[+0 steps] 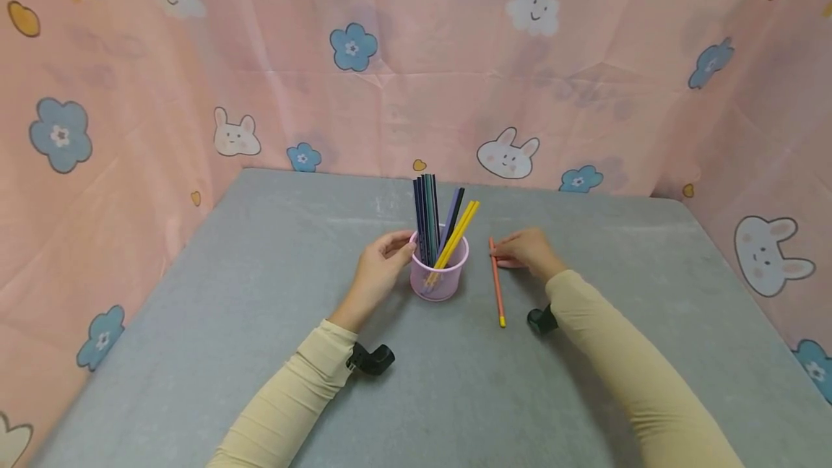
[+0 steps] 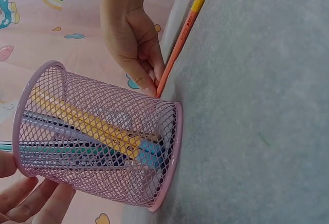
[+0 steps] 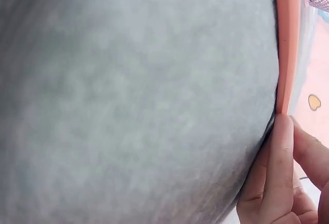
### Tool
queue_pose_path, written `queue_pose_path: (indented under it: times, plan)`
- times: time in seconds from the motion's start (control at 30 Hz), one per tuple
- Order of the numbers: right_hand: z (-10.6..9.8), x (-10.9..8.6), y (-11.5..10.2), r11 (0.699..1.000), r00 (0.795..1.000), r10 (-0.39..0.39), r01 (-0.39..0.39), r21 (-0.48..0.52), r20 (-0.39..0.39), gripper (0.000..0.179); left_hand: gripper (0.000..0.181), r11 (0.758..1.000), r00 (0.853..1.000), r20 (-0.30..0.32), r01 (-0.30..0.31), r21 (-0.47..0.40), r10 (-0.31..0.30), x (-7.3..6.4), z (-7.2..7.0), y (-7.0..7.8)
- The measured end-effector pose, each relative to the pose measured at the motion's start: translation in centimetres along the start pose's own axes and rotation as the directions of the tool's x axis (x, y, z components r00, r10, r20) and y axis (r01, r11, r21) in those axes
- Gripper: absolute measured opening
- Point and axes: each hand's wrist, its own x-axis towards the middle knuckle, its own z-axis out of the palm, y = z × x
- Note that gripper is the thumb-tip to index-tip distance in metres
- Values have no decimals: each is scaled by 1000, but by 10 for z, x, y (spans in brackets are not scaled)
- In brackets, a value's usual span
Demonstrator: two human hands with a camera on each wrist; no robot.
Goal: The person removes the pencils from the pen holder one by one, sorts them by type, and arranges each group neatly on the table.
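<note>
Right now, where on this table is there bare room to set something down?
The gray table is bare from the left hand to its left edge, from the right hand to its right edge, and between the sleeves, nearer you. It's crowded mid-table: the left hand holds the pink cup, and the right pinches the orange pencil beside it.

Pink cloth [image 1: 429, 107] (printed with bunnies [image 1: 509, 155]) hangs behind a gray table [image 1: 214, 352].

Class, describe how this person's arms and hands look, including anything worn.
The left sleeve and right sleeve are plain pale yellow, reaching the wrists. Black devices stick out there: the left wrist camera, visibly bent, and right wrist camera. The left hand and right hand are gloveless.
</note>
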Motion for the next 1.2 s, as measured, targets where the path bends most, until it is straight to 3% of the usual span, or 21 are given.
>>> queue_pose_path:
  times: [0.37, 0.73, 1.2]
  plan:
    - [-3, -9, -1, 999, 999, -32, 32, 5, 0, 42, 30, 1000, 1000, -8, 1, 7, -1, -1, 0, 0]
    - [-8, -31, -17, 977, 980, -197, 196, 90, 11, 45, 29, 1000, 1000, -5, -13, -5, 13, -1, -1, -1]
    - [1, -41, -31, 960, 969, -242, 231, 158, 49, 50, 30, 1000, 1000, 0, -14, 6, 14, 0, 0, -1]
